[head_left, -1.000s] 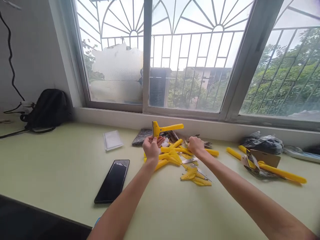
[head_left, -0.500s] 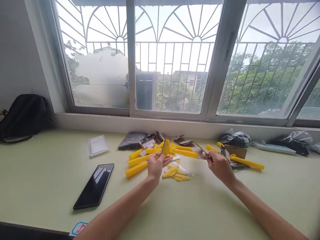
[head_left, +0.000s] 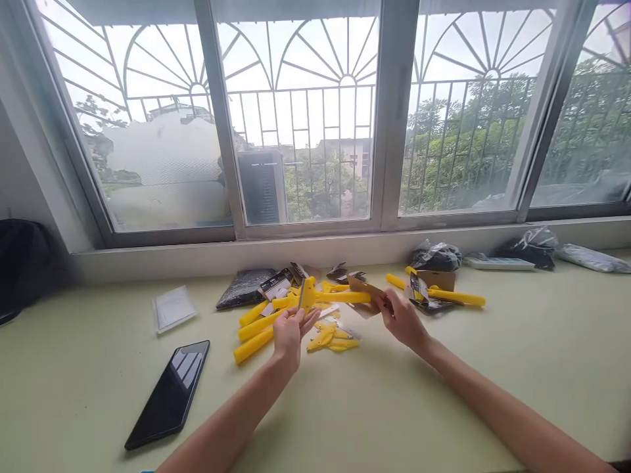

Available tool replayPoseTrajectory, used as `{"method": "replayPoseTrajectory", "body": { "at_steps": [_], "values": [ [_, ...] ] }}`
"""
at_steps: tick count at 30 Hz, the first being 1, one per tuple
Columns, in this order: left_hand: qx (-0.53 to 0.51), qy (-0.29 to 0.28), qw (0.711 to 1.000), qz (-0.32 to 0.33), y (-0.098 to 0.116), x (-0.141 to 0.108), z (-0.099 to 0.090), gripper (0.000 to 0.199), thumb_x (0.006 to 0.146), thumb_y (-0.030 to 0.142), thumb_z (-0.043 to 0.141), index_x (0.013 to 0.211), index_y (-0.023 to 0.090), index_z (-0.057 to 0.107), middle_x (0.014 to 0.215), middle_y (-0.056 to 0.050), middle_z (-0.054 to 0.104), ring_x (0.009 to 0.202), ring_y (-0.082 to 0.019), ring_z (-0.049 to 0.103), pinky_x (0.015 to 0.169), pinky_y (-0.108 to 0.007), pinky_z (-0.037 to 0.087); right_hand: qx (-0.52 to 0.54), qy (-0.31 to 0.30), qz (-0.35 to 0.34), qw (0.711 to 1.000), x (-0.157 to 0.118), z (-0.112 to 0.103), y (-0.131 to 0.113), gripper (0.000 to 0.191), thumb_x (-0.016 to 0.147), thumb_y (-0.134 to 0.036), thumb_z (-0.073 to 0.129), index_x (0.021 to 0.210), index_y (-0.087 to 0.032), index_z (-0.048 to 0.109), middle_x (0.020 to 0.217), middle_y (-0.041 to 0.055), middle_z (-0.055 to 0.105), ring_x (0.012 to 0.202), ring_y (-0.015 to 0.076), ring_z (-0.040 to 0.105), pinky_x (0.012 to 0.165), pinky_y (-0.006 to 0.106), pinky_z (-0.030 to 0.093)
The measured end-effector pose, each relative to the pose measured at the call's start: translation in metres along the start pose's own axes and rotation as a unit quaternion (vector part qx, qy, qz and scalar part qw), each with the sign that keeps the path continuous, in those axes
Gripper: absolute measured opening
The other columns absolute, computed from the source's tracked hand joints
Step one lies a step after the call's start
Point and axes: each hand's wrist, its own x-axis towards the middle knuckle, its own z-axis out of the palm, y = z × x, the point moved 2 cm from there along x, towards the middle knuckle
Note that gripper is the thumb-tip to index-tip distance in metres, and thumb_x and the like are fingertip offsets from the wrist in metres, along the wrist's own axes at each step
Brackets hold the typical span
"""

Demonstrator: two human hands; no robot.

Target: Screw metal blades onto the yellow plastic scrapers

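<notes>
My left hand (head_left: 290, 332) grips the head of a yellow scraper tool (head_left: 340, 297) with a metal blade; its handle points right. My right hand (head_left: 401, 318) pinches a brown cardboard piece (head_left: 367, 287) near the end of that handle. Several yellow handles (head_left: 254, 346) lie to the left of my left hand. Below and between my hands is a small pile of yellow plastic parts (head_left: 332, 338) with metal blades. Behind them lie opened black and white packages (head_left: 276, 282).
A black phone (head_left: 168, 394) and a clear flat packet (head_left: 174, 309) lie at the left. More yellow handles (head_left: 461, 298) with cardboard packaging sit at the right. Plastic-wrapped dark bundles (head_left: 436, 256) stand along the window wall, and a dark bag (head_left: 24, 269) at the far left.
The view has turned to the right. The cardboard in my right hand now shows its broad face, where it was nearly edge-on before. My left hand still holds the yellow tool.
</notes>
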Motion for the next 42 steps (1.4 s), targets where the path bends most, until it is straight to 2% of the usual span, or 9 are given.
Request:
{"method": "replayPoseTrajectory", "body": {
  "at_steps": [4,11,18,23,26,30,35,39,42],
  "values": [
    [0.003,0.003,1.000,0.005,-0.006,0.001,-0.002,0.016,0.095,-0.001,0.051,0.095,0.014,0.047,0.086,-0.020,0.077,0.085,-0.026,0.078,0.087,-0.035,0.064,0.065,0.008,0.029,0.997,-0.003,-0.002,-0.006,0.019,0.102,-0.036,0.041,0.087,-0.025,0.039,0.066,-0.0027,0.053,0.052,0.0147,0.046,0.051,0.025,0.034],
    [0.039,-0.059,0.998,0.002,-0.017,-0.007,0.004,0.016,0.091,0.007,0.065,0.093,0.015,0.051,0.090,-0.017,0.078,0.085,-0.025,0.078,0.089,-0.037,0.063,0.092,-0.071,0.002,0.993,-0.012,0.007,-0.038,0.013,0.104,-0.031,0.035,0.093,-0.025,0.039,0.069,-0.0030,0.051,0.055,0.0148,0.044,0.053,0.025,0.034],
    [0.158,-0.169,0.973,-0.007,-0.030,-0.019,0.011,0.027,0.080,0.025,0.079,0.082,0.015,0.054,0.080,-0.012,0.077,0.062,-0.022,0.075,0.066,-0.034,0.065,0.130,-0.070,-0.045,0.988,-0.020,0.013,-0.087,0.011,0.102,-0.025,0.036,0.092,-0.025,0.037,0.067,-0.0040,0.048,0.055,0.0138,0.043,0.055,0.024,0.036],
    [0.261,-0.210,0.939,0.078,-0.027,-0.021,0.008,0.034,0.075,0.041,0.081,0.074,0.013,0.061,0.053,0.000,0.061,0.040,-0.010,0.054,0.038,-0.019,0.044,0.169,-0.057,-0.045,0.983,-0.023,0.009,-0.105,0.011,0.102,-0.022,0.036,0.092,-0.024,0.040,0.073,-0.0017,0.053,0.060,0.0146,0.046,0.059,0.025,0.039],
    [0.258,-0.225,0.938,0.058,-0.028,-0.023,0.009,0.032,0.074,0.040,0.079,0.073,0.012,0.064,0.060,-0.003,0.064,0.044,-0.010,0.057,0.039,-0.018,0.044,0.177,-0.086,-0.079,0.977,-0.022,0.003,-0.109,0.012,0.102,-0.025,0.039,0.095,-0.022,0.048,0.074,0.0002,0.057,0.062,0.0147,0.048,0.062,0.026,0.040],
    [0.198,-0.197,0.960,-0.006,-0.033,-0.025,0.011,0.015,0.068,0.018,0.079,0.074,0.010,0.068,0.068,-0.006,0.069,0.056,-0.014,0.066,0.058,-0.025,0.058,0.168,-0.146,-0.151,0.963,-0.012,-0.009,-0.100,0.026,0.102,-0.037,0.050,0.086,-0.020,0.062,0.072,0.0018,0.061,0.065,0.0147,0.051,0.064,0.026,0.040],
    [0.165,-0.171,0.971,-0.033,-0.035,-0.027,0.012,0.011,0.067,0.009,0.077,0.075,0.008,0.069,0.078,-0.011,0.074,0.065,-0.018,0.072,0.069,-0.029,0.062,0.054,-0.020,0.022,0.998,0.007,-0.031,-0.056,0.041,0.093,-0.055,0.060,0.076,-0.019,0.067,0.064,0.0016,0.060,0.057,0.0144,0.047,0.060,0.028,0.036],
    [0.174,-0.202,0.964,-0.017,-0.035,-0.029,0.014,0.027,0.066,0.027,0.087,0.074,0.010,0.067,0.073,-0.011,0.074,0.060,-0.018,0.071,0.066,-0.030,0.062,0.051,-0.117,0.019,0.992,0.009,-0.033,-0.047,0.045,0.092,-0.059,0.060,0.074,-0.019,0.072,0.065,0.0016,0.061,0.059,0.0145,0.048,0.065,0.029,0.038],
    [0.184,-0.237,0.954,-0.003,-0.038,-0.032,0.015,0.042,0.062,0.043,0.090,0.072,0.011,0.064,0.068,-0.008,0.071,0.054,-0.018,0.069,0.058,-0.030,0.061,0.176,-0.212,0.036,0.960,0.006,-0.024,-0.055,0.047,0.092,-0.060,0.058,0.083,-0.017,0.075,0.069,0.0014,0.061,0.062,0.0138,0.046,0.060,0.027,0.035]
  ]
}}
